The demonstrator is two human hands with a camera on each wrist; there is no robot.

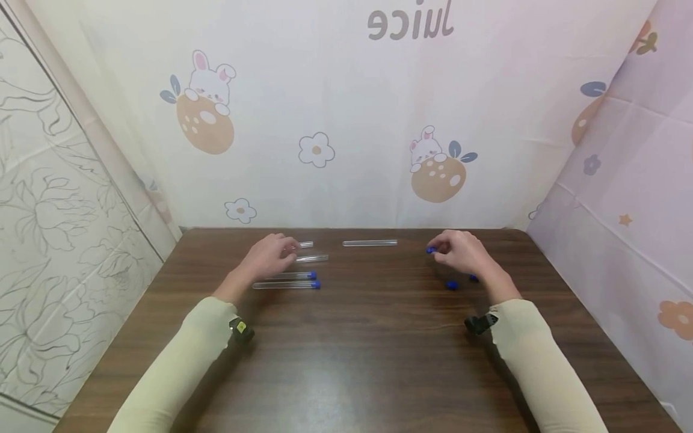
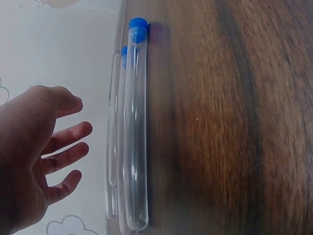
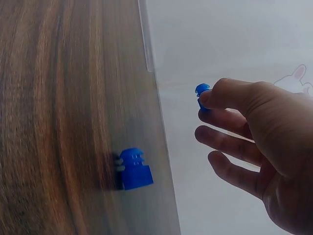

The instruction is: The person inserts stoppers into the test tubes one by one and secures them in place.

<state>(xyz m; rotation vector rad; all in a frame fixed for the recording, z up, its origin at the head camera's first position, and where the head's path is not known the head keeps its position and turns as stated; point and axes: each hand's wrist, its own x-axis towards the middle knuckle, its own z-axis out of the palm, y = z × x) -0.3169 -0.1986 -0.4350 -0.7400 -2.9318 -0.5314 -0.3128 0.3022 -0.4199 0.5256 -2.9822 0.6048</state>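
Note:
My right hand (image 1: 462, 251) pinches a blue test tube cap (image 3: 202, 91) between thumb and index finger, and its other fingers spread apart. Below that hand, another blue cap (image 1: 452, 285) lies on the table, with a third partly hidden by the wrist. On the other side, my left hand (image 1: 269, 258) hovers with fingers loosely bent over uncapped glass-clear test tubes (image 1: 314, 258), holding nothing. Nearer me lie two test tubes with blue caps (image 2: 138, 122), side by side. One more uncapped test tube (image 1: 370, 243) lies alone near the table's back edge, between the hands.
The brown wooden table (image 1: 346, 361) reaches back to a printed cloth (image 1: 346, 102) hanging along its far edge. More printed cloth (image 1: 628, 210) hangs on the right, and a floral panel (image 1: 54, 198) stands on the left.

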